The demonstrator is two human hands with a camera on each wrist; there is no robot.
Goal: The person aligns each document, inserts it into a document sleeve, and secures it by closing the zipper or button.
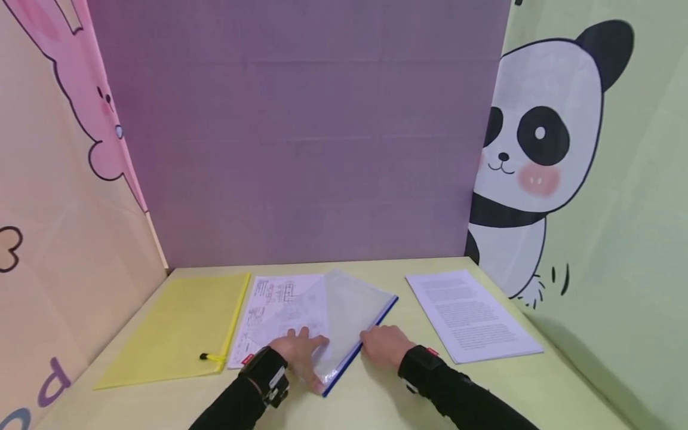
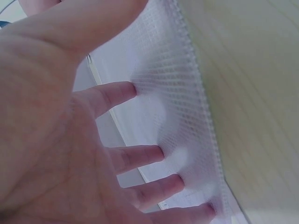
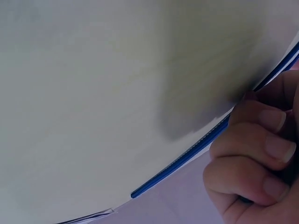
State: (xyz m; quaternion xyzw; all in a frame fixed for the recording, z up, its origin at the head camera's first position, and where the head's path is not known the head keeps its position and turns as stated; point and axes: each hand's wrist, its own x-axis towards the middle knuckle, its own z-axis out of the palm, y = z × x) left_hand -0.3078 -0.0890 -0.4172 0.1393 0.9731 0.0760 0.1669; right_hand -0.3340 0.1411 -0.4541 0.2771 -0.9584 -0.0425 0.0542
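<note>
A clear mesh zip pouch (image 1: 355,298) with a blue zip (image 1: 344,370) along its right edge lies slanted on the table. Part of it overlaps a sheet with handwriting and diagrams (image 1: 269,298). Spread across the pouch's lower part is my left hand (image 1: 301,355); in the left wrist view its fingertips press the white mesh (image 2: 175,84). My right hand (image 1: 384,345) has its fingers curled and pinches the zip edge about midway along. The right wrist view shows these curled fingers at the blue zip (image 3: 180,158); the zip slider cannot be made out.
To the left lies a yellow zip pouch (image 1: 172,328) with a dark-tipped pull (image 1: 204,356). A stack of printed pages (image 1: 473,316) lies to the right. A purple panel (image 1: 322,131) stands behind the table (image 1: 215,406), with printed walls at both sides.
</note>
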